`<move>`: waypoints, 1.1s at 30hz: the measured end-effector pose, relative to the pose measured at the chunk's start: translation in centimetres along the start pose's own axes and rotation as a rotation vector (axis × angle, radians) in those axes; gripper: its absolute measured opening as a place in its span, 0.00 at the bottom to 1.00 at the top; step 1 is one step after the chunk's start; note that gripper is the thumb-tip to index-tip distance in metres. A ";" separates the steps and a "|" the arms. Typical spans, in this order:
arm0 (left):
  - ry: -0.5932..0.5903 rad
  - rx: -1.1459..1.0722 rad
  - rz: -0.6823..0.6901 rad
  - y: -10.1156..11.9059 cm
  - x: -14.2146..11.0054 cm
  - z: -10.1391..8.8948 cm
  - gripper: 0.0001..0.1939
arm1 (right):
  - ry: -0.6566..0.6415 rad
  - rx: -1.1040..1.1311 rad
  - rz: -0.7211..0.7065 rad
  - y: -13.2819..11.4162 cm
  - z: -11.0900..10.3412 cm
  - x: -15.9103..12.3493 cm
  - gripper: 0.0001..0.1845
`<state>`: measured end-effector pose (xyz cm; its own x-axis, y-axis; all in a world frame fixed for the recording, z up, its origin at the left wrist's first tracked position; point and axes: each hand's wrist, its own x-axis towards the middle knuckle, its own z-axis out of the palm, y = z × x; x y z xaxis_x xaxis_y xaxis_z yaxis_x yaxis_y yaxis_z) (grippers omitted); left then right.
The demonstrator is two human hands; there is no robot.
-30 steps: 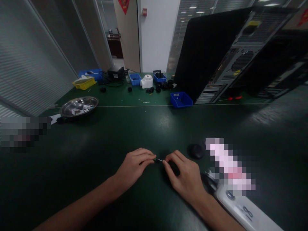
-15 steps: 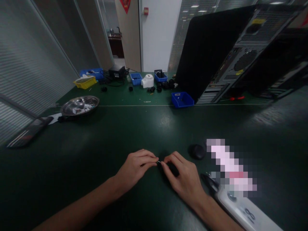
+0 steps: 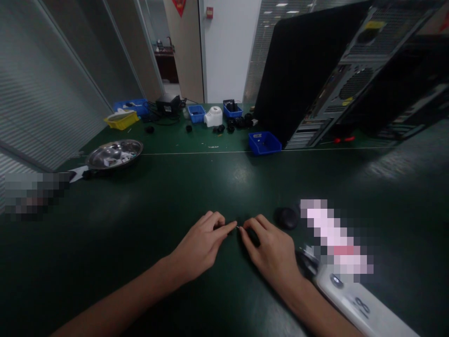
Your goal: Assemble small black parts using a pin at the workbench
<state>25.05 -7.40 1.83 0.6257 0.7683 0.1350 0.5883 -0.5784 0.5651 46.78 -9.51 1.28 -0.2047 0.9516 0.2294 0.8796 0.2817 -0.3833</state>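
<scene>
Over the dark green table, my left hand and my right hand meet almost fingertip to fingertip. Between them shows the bright end of a thin metal rod, pinched by the thumb and index finger of my right hand. A dark rounded shape lies under that hand's curled fingers; its kind is hidden. My left index finger points straight at the rod's end, thumb beneath it and the other fingers curled. What my left fingers hold is too small and dark to make out.
Right of my hands lie a round black object, a blurred-out pink item and a white device marked "i8". Further off stand a steel bowl with scraps, a blue bin, a yellow bin and a black computer case.
My left hand's index finger has stretched out past the others, which have drawn back and curled. Both hands have shifted slightly up in view. Less of the metal rod shows than a second ago.
</scene>
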 end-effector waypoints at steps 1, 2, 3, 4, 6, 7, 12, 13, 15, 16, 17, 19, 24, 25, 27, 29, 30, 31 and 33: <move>0.000 -0.005 -0.009 0.0 -0.1 0.0 0.24 | -0.005 -0.012 0.008 0.0 0.0 0.0 0.10; 0.005 -0.019 -0.023 0.1 -0.2 -0.1 0.24 | -0.006 -0.017 0.018 0.0 -0.1 0.0 0.09; 0.010 -0.037 -0.039 0.1 -0.3 -0.1 0.24 | -0.003 -0.020 0.028 0.0 -0.2 -0.1 0.09; 0.017 -0.056 -0.053 0.1 -0.4 -0.2 0.24 | 0.001 -0.022 0.037 0.0 -0.2 -0.1 0.09; 0.024 -0.081 -0.070 0.0 -0.7 -0.2 0.23 | 0.006 -0.026 0.048 0.0 -0.3 -0.2 0.09; 0.021 -0.083 -0.073 0.0 -0.7 -0.2 0.22 | 0.008 -0.028 0.053 0.0 -0.3 -0.2 0.09; 0.046 -0.016 -0.007 -0.1 -0.1 0.1 0.16 | 0.012 -0.027 0.080 0.0 0.0 -0.2 0.10; 0.045 0.002 0.017 0.1 0.1 0.1 0.16 | 0.009 -0.022 0.081 0.0 0.0 -0.2 0.10; 0.022 0.028 0.057 0.3 0.4 0.1 0.17 | 0.003 -0.012 0.082 0.1 0.0 -0.1 0.10; 0.009 0.038 0.068 0.3 0.4 0.1 0.18 | 0.001 -0.007 0.082 0.1 -0.1 -0.1 0.10; 0.003 0.045 0.069 0.1 0.5 -0.1 0.18 | -0.001 -0.002 0.083 0.1 -0.1 -0.2 0.10; 0.017 0.057 0.042 -1.0 0.5 -0.7 0.19 | -0.012 0.008 0.088 0.1 -0.3 -0.2 0.11; 0.216 0.171 -0.158 -8.9 -0.7 -5.4 0.20 | -0.034 0.045 0.097 0.0 -0.5 -0.2 0.11; 0.266 0.215 -0.214 -11.0 -1.2 -6.8 0.19 | -0.035 0.047 0.099 0.1 -0.5 -0.2 0.10; 0.325 0.299 -0.360 -14.9 -2.6 -9.7 0.17 | -0.036 0.047 0.098 0.1 -0.5 -0.2 0.10; 0.375 0.386 -0.508 -17.9 -4.2 -12.0 0.18 | -0.034 0.045 0.092 0.1 -0.4 -0.2 0.10; 0.390 0.407 -0.561 -19.0 -5.0 -12.8 0.19 | -0.032 0.043 0.090 0.1 -0.4 -0.2 0.10; 0.401 0.415 -0.595 -19.8 -5.6 -13.4 0.20 | -0.031 0.041 0.090 0.1 -0.4 -0.2 0.10; 0.414 0.408 -0.616 -20.6 -6.4 -13.9 0.21 | -0.030 0.039 0.096 0.1 -0.4 -0.2 0.11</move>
<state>1.80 3.37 0.65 -0.0588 0.9712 0.2308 0.9512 -0.0156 0.3081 47.04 -9.72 1.59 -0.1339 0.9774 0.1634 0.8787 0.1933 -0.4364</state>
